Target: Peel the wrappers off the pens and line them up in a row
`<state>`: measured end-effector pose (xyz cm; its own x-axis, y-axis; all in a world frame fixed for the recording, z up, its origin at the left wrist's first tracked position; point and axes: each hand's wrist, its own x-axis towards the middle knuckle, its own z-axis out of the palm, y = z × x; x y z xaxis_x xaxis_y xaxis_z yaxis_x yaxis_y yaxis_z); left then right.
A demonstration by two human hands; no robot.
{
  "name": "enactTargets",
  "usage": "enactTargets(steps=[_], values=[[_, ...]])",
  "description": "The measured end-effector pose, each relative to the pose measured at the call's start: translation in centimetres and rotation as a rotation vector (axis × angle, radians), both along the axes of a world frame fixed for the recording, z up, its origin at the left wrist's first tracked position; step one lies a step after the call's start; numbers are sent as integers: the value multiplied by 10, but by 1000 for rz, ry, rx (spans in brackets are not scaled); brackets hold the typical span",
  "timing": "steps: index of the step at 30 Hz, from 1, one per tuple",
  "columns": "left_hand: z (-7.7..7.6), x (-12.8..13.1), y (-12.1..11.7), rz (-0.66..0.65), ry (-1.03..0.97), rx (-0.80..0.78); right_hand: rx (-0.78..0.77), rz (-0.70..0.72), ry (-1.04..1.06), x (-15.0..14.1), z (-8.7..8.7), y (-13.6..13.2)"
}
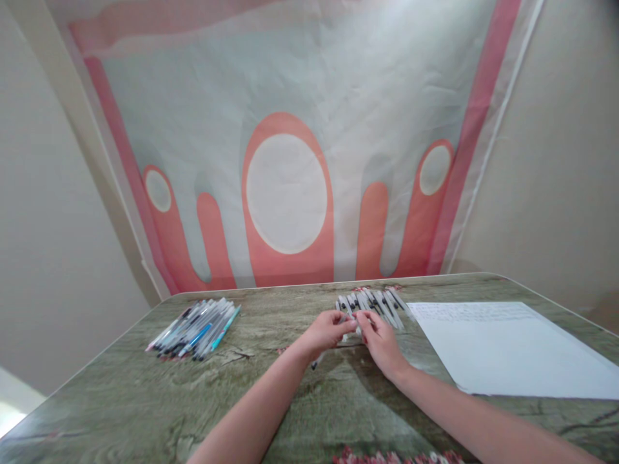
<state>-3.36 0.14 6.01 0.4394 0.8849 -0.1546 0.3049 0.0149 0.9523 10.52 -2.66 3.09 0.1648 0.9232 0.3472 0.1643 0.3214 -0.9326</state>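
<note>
My left hand point(329, 332) is closed around a pen point(317, 361), whose dark end pokes out below the palm toward the table. Fingertips of my right hand point(380, 338) pinch at the pen's upper end, right against the left fingers. A small pale bit shows between the two hands, too blurred to make out. Just behind them lies a loose row of clear pens point(387, 306) with black ends, partly hidden by my fingers.
A heap of pens point(193, 328), mostly clear with a blue and a turquoise one, lies on the left of the wood-patterned table point(120, 393). On the right is a large white sheet point(512, 351) with handwriting along its top. A wall hanging point(285, 264) rises behind the table.
</note>
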Motion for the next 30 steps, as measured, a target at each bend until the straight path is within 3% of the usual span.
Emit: enactTargets(steps=[5,10,14,17,22,30], values=[[-4,-1,2,-7,-55,16,51,24,-62,1,3,-1],[-5,-10,11,-26,-4,25,2,6,17,2,-11,7],[-14,-23,35,149,140,152,-50,14,33,1,-20,11],[-27,-30,61,272,304,287,52,76,-184,0,-17,8],[-44,-28,96,290,488,390,337,164,-671,-3,-9,-1],[-48,-23,114,293,498,415,377,151,-951,2,-19,7]])
